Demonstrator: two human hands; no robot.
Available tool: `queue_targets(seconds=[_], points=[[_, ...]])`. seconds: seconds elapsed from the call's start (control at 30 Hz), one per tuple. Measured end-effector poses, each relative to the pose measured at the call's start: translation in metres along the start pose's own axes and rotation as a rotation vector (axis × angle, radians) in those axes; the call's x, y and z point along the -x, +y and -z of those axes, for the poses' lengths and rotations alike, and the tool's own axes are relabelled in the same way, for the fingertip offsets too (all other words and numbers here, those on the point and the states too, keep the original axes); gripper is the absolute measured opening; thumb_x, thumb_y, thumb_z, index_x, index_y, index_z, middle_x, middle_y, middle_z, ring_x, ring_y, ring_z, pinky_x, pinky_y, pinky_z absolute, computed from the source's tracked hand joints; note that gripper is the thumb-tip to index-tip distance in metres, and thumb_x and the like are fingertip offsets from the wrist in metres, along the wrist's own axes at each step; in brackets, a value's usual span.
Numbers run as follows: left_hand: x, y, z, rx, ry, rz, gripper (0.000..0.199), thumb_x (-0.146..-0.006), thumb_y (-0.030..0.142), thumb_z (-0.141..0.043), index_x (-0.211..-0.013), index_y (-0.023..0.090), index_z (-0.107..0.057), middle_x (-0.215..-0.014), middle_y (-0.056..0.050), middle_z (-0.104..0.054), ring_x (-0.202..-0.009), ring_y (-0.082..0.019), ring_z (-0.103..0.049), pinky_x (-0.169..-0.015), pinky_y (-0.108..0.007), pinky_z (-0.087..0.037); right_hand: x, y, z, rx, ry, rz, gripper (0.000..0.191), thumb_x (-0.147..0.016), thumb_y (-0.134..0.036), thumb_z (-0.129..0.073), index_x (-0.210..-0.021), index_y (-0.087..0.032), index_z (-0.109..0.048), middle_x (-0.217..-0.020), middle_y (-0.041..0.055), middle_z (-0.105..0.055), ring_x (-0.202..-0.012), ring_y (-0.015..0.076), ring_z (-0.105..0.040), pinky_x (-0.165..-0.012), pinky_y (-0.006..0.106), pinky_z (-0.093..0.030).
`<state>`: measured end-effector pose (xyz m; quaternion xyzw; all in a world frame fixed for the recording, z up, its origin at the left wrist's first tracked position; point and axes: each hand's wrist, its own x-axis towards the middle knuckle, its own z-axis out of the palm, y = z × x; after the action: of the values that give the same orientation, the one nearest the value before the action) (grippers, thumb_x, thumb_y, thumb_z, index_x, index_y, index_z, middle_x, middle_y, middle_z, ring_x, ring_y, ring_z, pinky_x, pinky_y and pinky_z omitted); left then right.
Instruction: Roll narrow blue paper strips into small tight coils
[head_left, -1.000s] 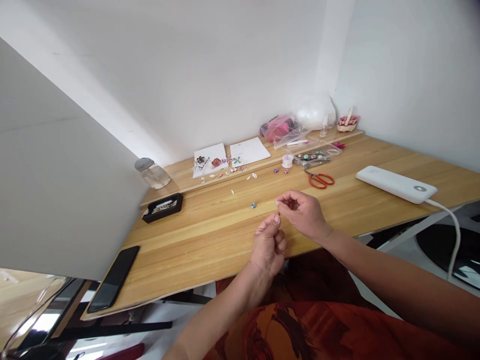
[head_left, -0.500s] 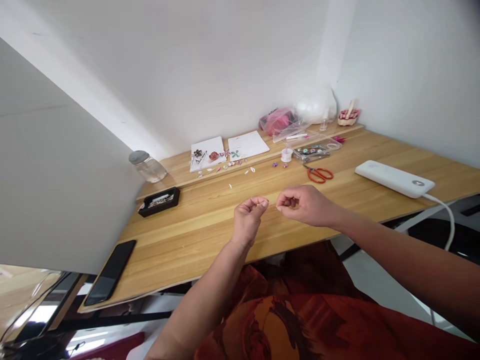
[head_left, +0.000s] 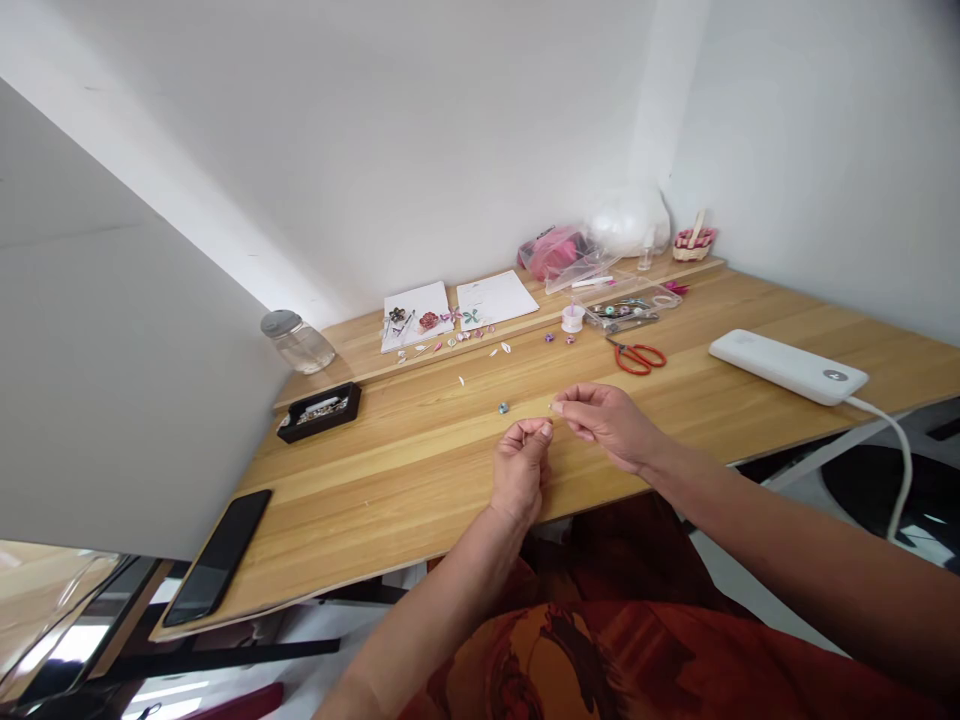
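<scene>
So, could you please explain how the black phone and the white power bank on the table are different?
The black phone is dark and slim, while the white power bank is pale and visibly thicker. The phone lies at the table's left end, the power bank toward the right. A white cable runs from the power bank; none shows on the phone. Both are long, with rounded corners, and lie on the wooden table.

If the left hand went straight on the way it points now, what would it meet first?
Most likely the right hand, whose fingertips lie just beyond those of the left hand. One view leaves their depth unclear, so it might pass by.
</scene>
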<state>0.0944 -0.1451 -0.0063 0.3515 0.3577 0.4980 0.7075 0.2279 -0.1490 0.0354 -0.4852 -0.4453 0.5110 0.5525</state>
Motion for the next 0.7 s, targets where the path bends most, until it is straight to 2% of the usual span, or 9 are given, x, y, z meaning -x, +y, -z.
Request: queue_targets(seconds=[0.07,0.17,0.27,0.37,0.47,0.53,0.63,0.7], points=[[0.002,-0.004,-0.003,0.01,0.025,-0.026,0.041,-0.063,0.041,-0.081,-0.084,0.016,-0.058,-0.052,0.011,-0.036,-0.039,-0.002,-0.02,-0.037,-0.018,-0.013,-0.002,0.005,-0.004,-0.009,0.074,0.035,0.023,-0.065,-0.037,-0.073,-0.07,-0.017,-0.063,-0.06,-0.0039,-0.051,-0.049,0.0073,-0.036,-0.048,0.025,-0.03],[0.006,-0.008,-0.008,0.062,0.045,-0.007,0.041,-0.063,0.041,-0.082,-0.083,0.015,-0.058,-0.052,0.011,-0.034,-0.04,-0.002,-0.02,-0.038,-0.018,-0.013,-0.003,0.012,-0.008,0.087,0.174,0.129,0.019,-0.069,-0.035,-0.069,-0.072,-0.018,-0.063,-0.064,-0.001,-0.057,-0.055,0.0105,-0.046,-0.053,0.025,-0.038],[0.01,-0.009,-0.013,0.132,0.034,0.075,0.043,-0.06,0.042,-0.083,-0.081,0.016,-0.056,-0.049,0.012,-0.028,-0.039,-0.002,-0.018,-0.038,-0.018,-0.011,-0.002,0.014,-0.01,0.324,0.24,0.276,0.012,-0.074,-0.03,-0.064,-0.076,-0.018,-0.065,-0.069,0.002,-0.063,-0.062,0.0143,-0.054,-0.059,0.027,-0.044],[0.012,-0.007,-0.014,0.129,0.032,0.083,0.043,-0.059,0.042,-0.084,-0.081,0.016,-0.057,-0.048,0.012,-0.028,-0.039,-0.002,-0.018,-0.038,-0.018,-0.012,0.0,0.012,-0.006,0.586,0.276,0.451,0.006,-0.075,-0.023,-0.061,-0.076,-0.019,-0.066,-0.069,0.0023,-0.063,-0.062,0.0153,-0.055,-0.061,0.028,-0.044],[0.013,-0.004,-0.011,0.065,0.051,0.042,0.043,-0.06,0.043,-0.083,-0.084,0.015,-0.059,-0.05,0.011,-0.032,-0.039,-0.002,-0.019,-0.037,-0.018,-0.012,0.0,0.009,0.002,0.776,0.25,0.622,0.006,-0.075,-0.018,-0.059,-0.072,-0.021,-0.063,-0.069,0.0023,-0.061,-0.065,0.0162,-0.055,-0.063,0.028,-0.044],[0.011,0.0,-0.007,0.021,0.055,0.005,0.043,-0.062,0.043,-0.082,-0.085,0.015,-0.059,-0.053,0.01,-0.036,-0.038,-0.001,-0.02,-0.037,-0.018,-0.013,-0.002,0.006,0.009,0.844,0.195,0.686,0.007,-0.077,-0.017,-0.058,-0.072,-0.021,-0.061,-0.069,0.0026,-0.06,-0.067,0.0168,-0.055,-0.066,0.029,-0.043],[0.007,0.005,0.0,-0.059,0.039,-0.048,0.041,-0.064,0.045,-0.08,-0.085,0.015,-0.061,-0.055,0.009,-0.04,-0.039,-0.001,-0.02,-0.038,-0.018,-0.014,-0.004,0.001,0.018,0.895,0.083,0.699,0.007,-0.077,-0.017,-0.057,-0.072,-0.021,-0.061,-0.071,0.0025,-0.06,-0.07,0.0167,-0.055,-0.067,0.029,-0.042],[0.004,0.009,0.003,-0.106,0.067,-0.065,0.04,-0.064,0.045,-0.081,-0.083,0.015,-0.063,-0.055,0.009,-0.04,-0.04,-0.001,-0.02,-0.039,-0.018,-0.014,-0.005,-0.003,0.022,0.902,0.002,0.651,0.007,-0.076,-0.017,-0.057,-0.073,-0.02,-0.062,-0.071,0.002,-0.061,-0.069,0.0159,-0.055,-0.066,0.028,-0.041]])
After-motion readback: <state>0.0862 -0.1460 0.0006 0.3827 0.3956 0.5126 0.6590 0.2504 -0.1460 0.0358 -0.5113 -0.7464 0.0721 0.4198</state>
